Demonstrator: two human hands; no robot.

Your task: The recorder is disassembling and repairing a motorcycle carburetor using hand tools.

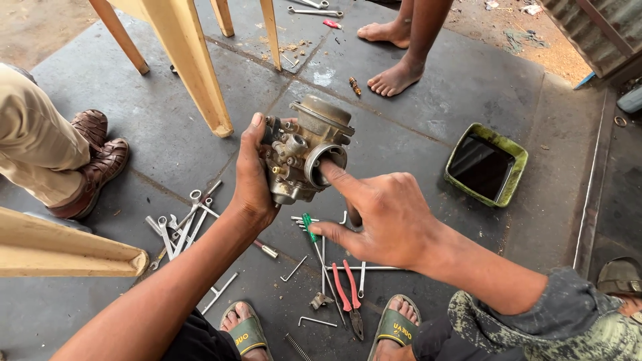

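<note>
My left hand (pixel 253 179) grips a grimy metal carburetor (pixel 304 148) from its left side and holds it up over the floor. My right hand (pixel 378 215) reaches in from the right, and its index finger pokes into the carburetor's round bore. The other fingers of that hand are curled or spread and hold nothing. Below both hands, tools lie scattered on the dark floor (pixel 428 93).
Several wrenches (pixel 184 224) lie at left, red-handled pliers (pixel 348 291) and a green-handled screwdriver (pixel 311 230) near my sandalled feet (pixel 246 331). A green tray of dark oil (pixel 486 164) sits right. Another person's bare feet (pixel 394 77) stand behind; a seated person's shoes (pixel 93 157) and chair legs (pixel 190 73) are left.
</note>
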